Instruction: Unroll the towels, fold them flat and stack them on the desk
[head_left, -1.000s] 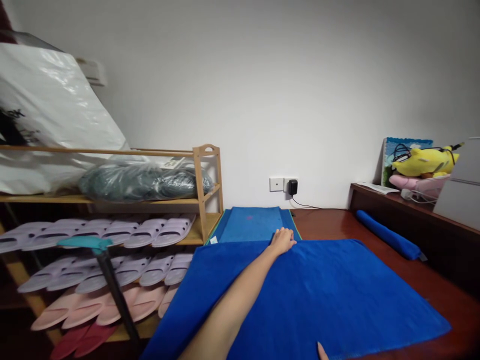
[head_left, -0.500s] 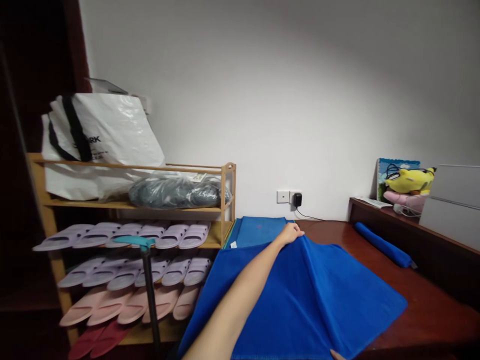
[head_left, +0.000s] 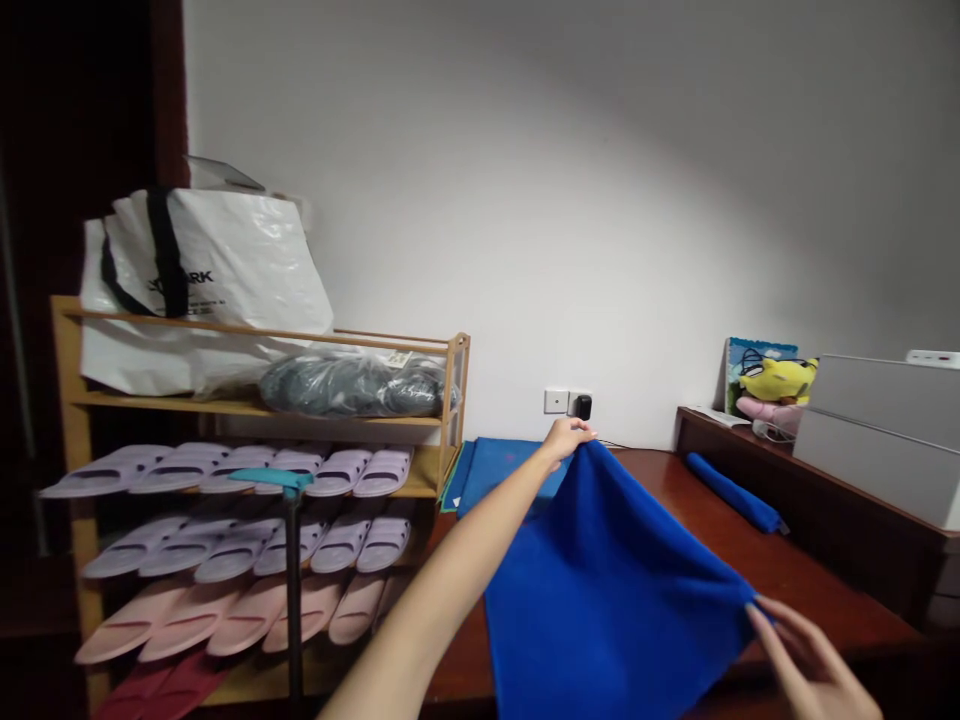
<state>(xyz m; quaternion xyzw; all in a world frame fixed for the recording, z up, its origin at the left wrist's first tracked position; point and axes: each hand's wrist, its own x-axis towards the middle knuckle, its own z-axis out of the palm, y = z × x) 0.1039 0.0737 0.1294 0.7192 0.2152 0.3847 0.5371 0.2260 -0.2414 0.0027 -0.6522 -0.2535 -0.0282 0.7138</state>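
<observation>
A bright blue cloth (head_left: 592, 570) hangs between my two hands over the dark red wooden table (head_left: 825, 570). My left hand (head_left: 568, 440), reaching far forward, pinches one upper edge near the wall. At the lower right, my right hand (head_left: 810, 650) pinches another corner between thumb and fingers. The cloth sags between the two grips, and its lower part runs out of view. Behind my left hand lies a flat folded blue cloth (head_left: 495, 470). A rolled blue cloth (head_left: 733, 492) rests along the table's right side.
At the left stands a wooden rack (head_left: 262, 407) with several rows of slippers (head_left: 337, 470) and a white bag (head_left: 225, 260). A black pole (head_left: 294, 600) with a teal top is before it. Grey boxes (head_left: 877, 420) and a yellow plush toy (head_left: 776, 378) sit on a raised ledge at right.
My right hand has come into view at the lower right, lifting a cloth corner. The cloth's left side has drawn rightward and its spread has narrowed. My left hand still pinches the upper edge.
</observation>
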